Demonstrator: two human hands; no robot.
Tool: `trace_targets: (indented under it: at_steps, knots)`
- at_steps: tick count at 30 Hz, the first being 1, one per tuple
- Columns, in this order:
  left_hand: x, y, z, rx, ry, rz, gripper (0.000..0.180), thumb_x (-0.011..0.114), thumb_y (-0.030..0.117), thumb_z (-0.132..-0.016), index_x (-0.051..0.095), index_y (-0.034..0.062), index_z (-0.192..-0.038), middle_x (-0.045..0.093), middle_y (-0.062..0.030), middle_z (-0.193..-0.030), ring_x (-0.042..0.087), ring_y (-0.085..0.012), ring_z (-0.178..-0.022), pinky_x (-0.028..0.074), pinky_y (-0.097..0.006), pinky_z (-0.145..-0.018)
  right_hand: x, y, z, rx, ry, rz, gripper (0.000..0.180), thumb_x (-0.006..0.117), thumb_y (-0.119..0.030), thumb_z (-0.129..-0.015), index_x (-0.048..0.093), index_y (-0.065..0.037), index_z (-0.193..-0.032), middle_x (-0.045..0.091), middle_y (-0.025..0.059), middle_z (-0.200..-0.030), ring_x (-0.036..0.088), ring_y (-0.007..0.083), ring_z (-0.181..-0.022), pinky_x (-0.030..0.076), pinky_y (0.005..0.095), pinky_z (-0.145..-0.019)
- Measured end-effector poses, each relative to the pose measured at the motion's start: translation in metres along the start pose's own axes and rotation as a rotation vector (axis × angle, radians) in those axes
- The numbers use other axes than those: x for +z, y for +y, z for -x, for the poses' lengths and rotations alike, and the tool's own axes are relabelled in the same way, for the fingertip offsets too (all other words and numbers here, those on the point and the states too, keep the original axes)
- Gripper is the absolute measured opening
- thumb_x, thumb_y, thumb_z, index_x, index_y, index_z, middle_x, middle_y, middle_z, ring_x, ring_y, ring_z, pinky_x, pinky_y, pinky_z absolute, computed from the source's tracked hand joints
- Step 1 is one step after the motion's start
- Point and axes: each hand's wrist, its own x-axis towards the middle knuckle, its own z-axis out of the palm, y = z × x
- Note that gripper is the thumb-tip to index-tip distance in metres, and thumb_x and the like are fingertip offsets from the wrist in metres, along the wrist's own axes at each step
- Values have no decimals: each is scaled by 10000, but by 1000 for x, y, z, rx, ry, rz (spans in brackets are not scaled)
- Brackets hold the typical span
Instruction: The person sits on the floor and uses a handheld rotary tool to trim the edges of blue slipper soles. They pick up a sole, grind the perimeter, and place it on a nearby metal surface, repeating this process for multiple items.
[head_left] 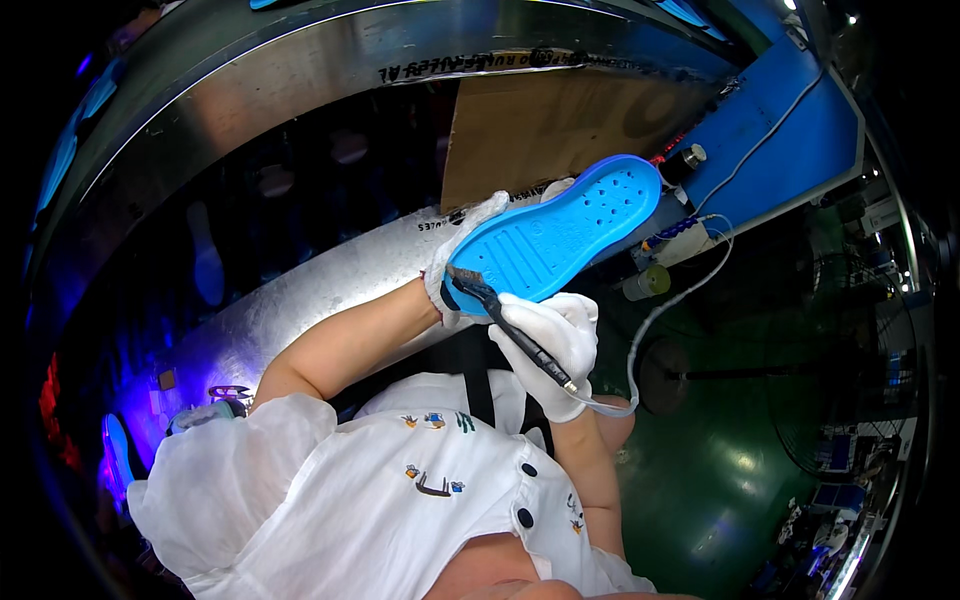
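A bright blue shoe sole point(545, 243) is held up in front of me, its patterned face with ribs and small holes toward me. My left hand point(470, 224), in a white glove, grips it from behind, the thumb side showing along its upper left edge. My right hand point(556, 345), also gloved in white, is closed round the black handle of a brush point(522, 337). The dark brush tip lies over the sole's heel end, near its left rim. From the handle's lower end runs a pale flexible tube point(636, 345).
Behind the sole stretches a shiny metal ledge point(330, 265) with a cardboard sheet point(540, 125) above it. A curved metal rim point(270, 85) spans the top. At right are a blue panel point(775, 135) and a small jar point(652, 282), above a green floor point(700, 480).
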Motion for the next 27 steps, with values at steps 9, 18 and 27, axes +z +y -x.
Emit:
trace_targets:
  at_steps: [9, 18, 27]
  knots:
    - [-1, 5, 11, -184, -296, 237, 774, 476, 655, -882, 409, 85, -1401, 547, -248, -1253, 639, -399, -975, 562, -515, -808, -20, 2, 4, 362, 97, -379, 228, 772, -20, -659, 691, -13, -872, 682, 93, -863, 583, 198, -748, 471, 310, -708]
    - [56, 83, 107, 107, -391, -135, 1046, 452, 797, -776, 184, 100, -1509, 403, -455, -1269, 535, -599, -1047, 531, -639, -739, -40, 10, 35, 510, 515, -739, 368, 636, -293, -908, 516, -10, -1110, 541, 104, -1057, 556, 203, -945, 491, 301, -802]
    - [191, 252, 175, -384, -886, 2557, 512, 593, 330, -917, 492, 41, -1326, 539, -228, -1304, 594, -311, -1129, 502, -341, -663, -10, 23, 37, 556, 390, -671, 301, 683, -195, -843, 565, 3, -1037, 614, 79, -915, 580, 141, -787, 468, 252, -712]
